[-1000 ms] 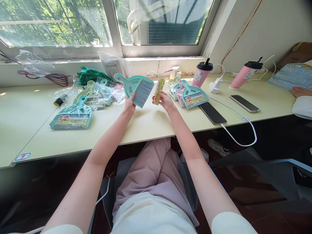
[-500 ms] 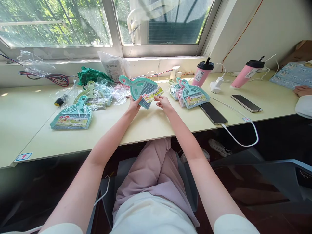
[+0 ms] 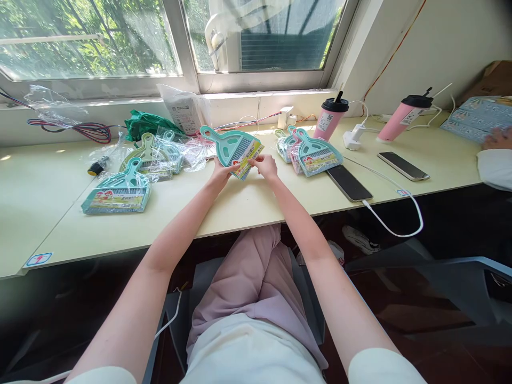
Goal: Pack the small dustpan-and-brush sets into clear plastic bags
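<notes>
A teal dustpan with a brush (image 3: 229,143) is held tilted above the table, its handle pointing up and left. My left hand (image 3: 221,174) grips its lower left edge, thumb in front. A yellow printed label card (image 3: 245,159) lies across the brush bristles. The fingers of my right hand (image 3: 266,166) pinch the card's right side. To the left on the table lies a wrapped teal dustpan set (image 3: 116,194), with a green wrapped set (image 3: 147,152) behind it. More wrapped sets (image 3: 319,154) overlap to the right of my hands.
Two pink cups (image 3: 330,120) (image 3: 402,120), a white charger (image 3: 353,137) and two phones (image 3: 350,183) (image 3: 403,166) are on the right. Another person's hand (image 3: 498,140) rests at the far right. Clear plastic, a green bag (image 3: 150,125) and cables (image 3: 90,130) lie along the window side.
The label card has turned steeper and moved left and down over the bristles, with my right hand following slightly. The other person's hand has shifted a little left.
</notes>
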The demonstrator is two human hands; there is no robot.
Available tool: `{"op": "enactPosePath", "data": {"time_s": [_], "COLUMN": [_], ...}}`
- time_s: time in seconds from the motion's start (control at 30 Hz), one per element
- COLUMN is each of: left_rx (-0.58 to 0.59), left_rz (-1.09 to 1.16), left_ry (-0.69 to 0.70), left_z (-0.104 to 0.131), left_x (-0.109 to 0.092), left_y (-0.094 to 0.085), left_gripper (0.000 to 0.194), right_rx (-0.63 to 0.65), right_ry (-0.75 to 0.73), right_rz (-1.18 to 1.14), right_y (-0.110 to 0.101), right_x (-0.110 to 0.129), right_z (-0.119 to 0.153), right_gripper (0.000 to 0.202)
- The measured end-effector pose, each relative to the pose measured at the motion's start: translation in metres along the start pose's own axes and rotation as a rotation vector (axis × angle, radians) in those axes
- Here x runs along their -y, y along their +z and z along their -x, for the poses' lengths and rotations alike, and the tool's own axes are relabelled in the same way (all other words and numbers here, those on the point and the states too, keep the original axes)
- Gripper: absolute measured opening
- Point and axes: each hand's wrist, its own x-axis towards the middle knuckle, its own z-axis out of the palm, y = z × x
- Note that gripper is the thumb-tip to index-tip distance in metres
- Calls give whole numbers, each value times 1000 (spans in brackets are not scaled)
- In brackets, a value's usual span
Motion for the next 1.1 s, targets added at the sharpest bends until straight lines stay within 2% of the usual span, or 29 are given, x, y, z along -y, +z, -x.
{"op": "enactPosePath", "data": {"time_s": [0.13, 0.27, 0.43, 0.53, 0.6, 0.73, 0.8, 0.87, 1.1], "left_rx": [-2, -1, -7, 14, 25, 9, 14, 23, 37], "left_rz": [-22, -32, -67, -82, -87, -69, -60, -57, -53], "left_ry": [-22, -10, -7, -3, 8, 33, 45, 48, 24], "left_z": [3, 4, 5, 5, 4, 4, 4, 5, 6], "left_x": [-2, -3, -3, -2, -1, 0, -1, -2, -4], "left_y": [3, 5, 4, 3, 2, 0, 0, 0, 3], "left_gripper": [87, 86, 90, 91, 90, 95, 97, 98, 101], "right_rx": [-71, -130, -182, -197, -121, 128, 205, 231, 170], "right_ry": [-26, -59, 76, 164, 203, 240, 235, 229, 245], "right_rz": [-60, -145, -72, -169, -339, -591, -652, -690, -698], "right_y": [1, 2, 1, 1, 2, 1, 0, -2, -4], "right_x": [-1, 0, 1, 0, -1, 1, 2, 3, 3], "right_z": [-1, 1, 3, 1, -1, -3, -2, -1, 2], "right_gripper": [27, 43, 70, 79, 64, 18, 14, 19, 11]}}
